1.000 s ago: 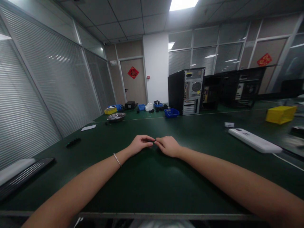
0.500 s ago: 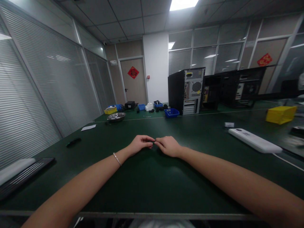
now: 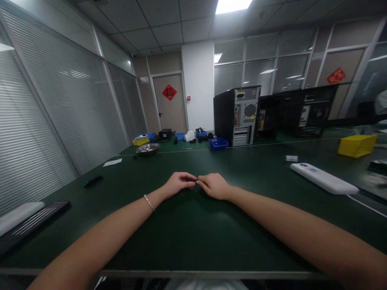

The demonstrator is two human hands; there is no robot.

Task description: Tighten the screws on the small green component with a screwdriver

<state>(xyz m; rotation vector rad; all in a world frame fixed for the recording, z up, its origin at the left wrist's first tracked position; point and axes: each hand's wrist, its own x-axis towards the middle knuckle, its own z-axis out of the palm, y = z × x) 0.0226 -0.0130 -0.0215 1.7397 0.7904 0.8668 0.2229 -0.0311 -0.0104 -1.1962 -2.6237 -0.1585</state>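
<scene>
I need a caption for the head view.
Left hand and right hand, fingertips close together, over a green tabletop.

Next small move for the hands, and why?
Probably ease the left hand slightly away from the right hand: their fingertips meet at a tiny dark bit and mostly hide it, so its shape and grip can't be judged.

Small dark piece (image 3: 196,179) between hands (image 3: 214,186)

Pale shape (image 3: 381,102) further in at right
</scene>
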